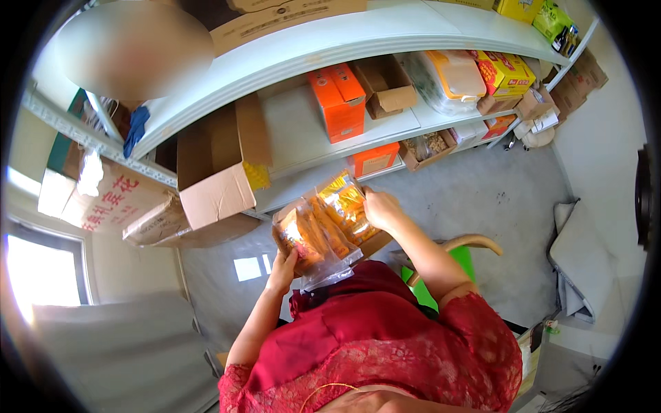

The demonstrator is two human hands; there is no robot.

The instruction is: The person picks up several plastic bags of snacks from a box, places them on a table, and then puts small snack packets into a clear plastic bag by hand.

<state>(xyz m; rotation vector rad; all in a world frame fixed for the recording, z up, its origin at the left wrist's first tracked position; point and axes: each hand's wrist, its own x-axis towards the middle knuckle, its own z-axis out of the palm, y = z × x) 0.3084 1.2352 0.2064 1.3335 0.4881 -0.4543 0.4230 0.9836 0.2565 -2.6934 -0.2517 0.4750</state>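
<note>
Both my hands hold a small open cardboard box point(378, 244) at waist height, in front of my red lace clothing. My left hand point(283, 269) grips its left end, the thumb on an orange packet point(302, 238) inside a clear plastic bag point(330, 271). The bag hangs over the box's near edge. My right hand point(381, 209) is closed around the right end, beside shiny golden-yellow packets point(342, 199). The underside of the box and some of my fingers are hidden.
White metal shelves point(289, 67) stand ahead, bearing a large open carton point(217, 191), an orange box point(338, 106), an open brown box point(384, 88) and a clear lidded tub point(444, 82). A green chair point(459, 263) with a curved wooden arm is close at my right.
</note>
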